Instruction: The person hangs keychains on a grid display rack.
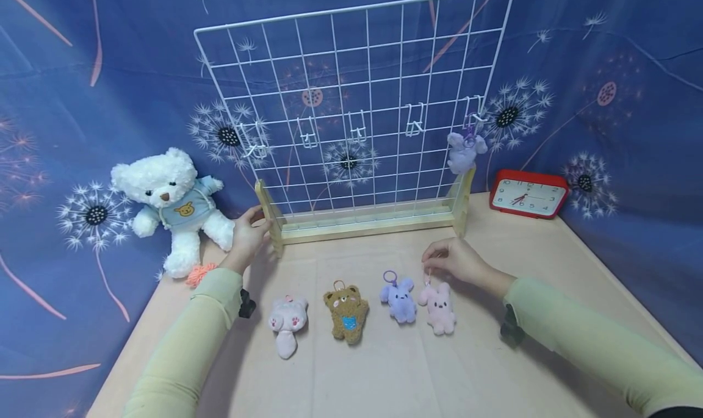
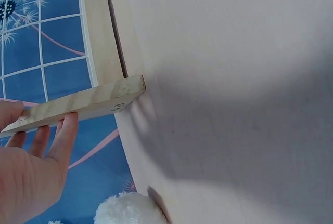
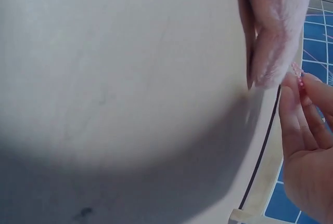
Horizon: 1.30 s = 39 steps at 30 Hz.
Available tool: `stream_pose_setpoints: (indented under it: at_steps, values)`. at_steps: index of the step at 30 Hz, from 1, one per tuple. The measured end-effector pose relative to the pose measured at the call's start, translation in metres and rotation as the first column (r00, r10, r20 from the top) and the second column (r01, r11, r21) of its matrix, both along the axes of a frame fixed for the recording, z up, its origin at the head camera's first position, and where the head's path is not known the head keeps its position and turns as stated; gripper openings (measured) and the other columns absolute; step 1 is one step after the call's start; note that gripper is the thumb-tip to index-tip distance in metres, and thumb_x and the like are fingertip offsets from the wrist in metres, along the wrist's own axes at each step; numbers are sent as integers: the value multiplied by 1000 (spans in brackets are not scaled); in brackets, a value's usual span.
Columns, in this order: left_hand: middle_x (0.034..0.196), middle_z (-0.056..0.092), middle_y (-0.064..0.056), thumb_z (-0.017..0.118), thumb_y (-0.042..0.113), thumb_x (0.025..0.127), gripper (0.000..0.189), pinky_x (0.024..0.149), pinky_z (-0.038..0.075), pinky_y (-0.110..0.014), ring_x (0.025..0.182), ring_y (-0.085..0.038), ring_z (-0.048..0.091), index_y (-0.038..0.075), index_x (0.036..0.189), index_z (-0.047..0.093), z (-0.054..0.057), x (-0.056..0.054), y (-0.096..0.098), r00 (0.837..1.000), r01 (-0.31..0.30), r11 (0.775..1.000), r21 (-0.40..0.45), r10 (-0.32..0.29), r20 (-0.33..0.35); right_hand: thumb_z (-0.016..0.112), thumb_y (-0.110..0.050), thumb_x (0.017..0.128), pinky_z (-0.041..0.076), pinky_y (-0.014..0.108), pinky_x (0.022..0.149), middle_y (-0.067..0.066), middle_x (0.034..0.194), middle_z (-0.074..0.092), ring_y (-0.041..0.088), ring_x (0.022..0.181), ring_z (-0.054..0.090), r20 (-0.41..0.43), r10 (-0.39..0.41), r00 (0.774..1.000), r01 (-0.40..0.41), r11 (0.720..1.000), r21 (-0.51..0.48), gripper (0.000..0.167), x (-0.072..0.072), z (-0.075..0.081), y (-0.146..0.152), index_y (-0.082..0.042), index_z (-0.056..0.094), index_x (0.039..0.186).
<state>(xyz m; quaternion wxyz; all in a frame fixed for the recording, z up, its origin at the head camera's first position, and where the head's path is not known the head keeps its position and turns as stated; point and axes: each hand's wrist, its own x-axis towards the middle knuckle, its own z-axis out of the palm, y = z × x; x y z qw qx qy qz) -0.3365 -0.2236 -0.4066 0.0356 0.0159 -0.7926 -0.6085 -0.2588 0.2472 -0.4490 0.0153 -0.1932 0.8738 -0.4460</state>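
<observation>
With thumb and fingers on either side, my left hand [image 1: 249,235] grips the wooden end board [image 2: 88,99] of a rack's base. My right hand [image 1: 453,260] pinches the ring or bead chain [image 3: 297,73] of a pink rabbit plush keychain [image 1: 440,308], whose body hangs below the fingertips in the head view. Left of it lie a purple plush keychain [image 1: 401,300] with a purple ring, a brown bear keychain [image 1: 347,314] with a blue patch, and a pale pink plush keychain [image 1: 288,323]. Another purple plush [image 1: 464,152] hangs from the rack's rightmost hook.
The white wire grid [image 1: 368,100] stands in the wooden base [image 1: 368,226], with several white hooks [image 1: 358,131] across it. A white teddy bear [image 1: 178,204] sits at left beside orange yarn [image 1: 201,274]. A red clock [image 1: 528,193] stands at back right.
</observation>
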Motion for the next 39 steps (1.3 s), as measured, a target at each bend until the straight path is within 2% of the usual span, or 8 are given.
stream_pose_setpoints:
  at_steps: [3, 6, 8, 15, 22, 32, 36, 39]
  values:
    - [152, 46, -22, 59, 8, 104, 57, 103, 51, -45, 132, -39, 51, 6, 157, 38, 0, 1, 0, 1000, -1, 1000, -8, 1, 2, 72, 4, 92, 59, 26, 63, 12, 85, 72, 23, 75, 70, 84, -7, 996, 15, 995, -101, 2, 2, 0, -1, 5, 72, 94]
    - [151, 46, -22, 59, 8, 104, 56, 103, 52, -45, 132, -39, 51, 6, 157, 39, 0, 1, 0, 1000, -4, 1000, -13, 4, -1, 67, 4, 96, 63, 32, 66, 18, 86, 69, 26, 75, 72, 170, -16, 985, 50, 979, -199, 8, 3, 1, -1, 11, 66, 101]
    - [151, 46, -22, 59, 8, 104, 56, 103, 52, -46, 132, -39, 51, 6, 156, 39, 0, 1, 0, 1000, -3, 1000, -11, 2, -5, 66, 2, 97, 64, 33, 67, 19, 88, 68, 24, 75, 71, 192, -35, 981, 79, 970, -231, 11, 3, 3, 0, 11, 65, 104]
    - [151, 47, -22, 60, 8, 104, 56, 102, 52, -45, 131, -39, 52, 7, 156, 40, 0, 0, -1, 1000, -6, 1000, -11, 6, -8, 70, -1, 96, 61, 29, 61, 22, 88, 65, 14, 69, 65, 79, -65, 995, 81, 970, -229, 14, 3, 16, -2, 10, 66, 105]
    - [151, 46, -23, 61, 8, 103, 58, 104, 51, -45, 131, -40, 52, 6, 157, 38, -1, 0, -2, 1000, 1, 1000, -12, -1, -9, 70, -1, 96, 61, 32, 62, 30, 90, 64, 15, 68, 66, 47, -55, 997, 65, 966, -252, 15, 0, 33, -8, 11, 66, 106]
    - [150, 48, -24, 60, 8, 104, 56, 109, 47, -44, 131, -40, 52, 4, 156, 40, -1, -3, -2, 999, -7, 998, -67, 5, -37, 69, 4, 95, 54, 24, 60, 20, 88, 68, 16, 74, 66, -124, -34, 992, 9, 979, -203, 8, -8, 47, -13, 8, 70, 102]
    - [150, 48, -24, 60, 8, 104, 55, 108, 47, -44, 131, -39, 53, 4, 155, 40, -2, -4, -2, 999, -13, 997, -70, 11, -33, 68, 4, 95, 49, 20, 57, 18, 88, 69, 13, 74, 66, -158, -41, 987, 8, 978, -207, 8, -12, 54, -15, 9, 69, 101]
    - [150, 48, -24, 59, 7, 104, 55, 107, 48, -43, 130, -39, 53, 4, 156, 40, -3, -4, -2, 1000, -11, 998, -65, 9, -27, 68, 4, 95, 50, 19, 57, 17, 87, 70, 10, 74, 67, -169, -52, 984, 13, 974, -225, 8, -16, 61, -16, 9, 69, 101]
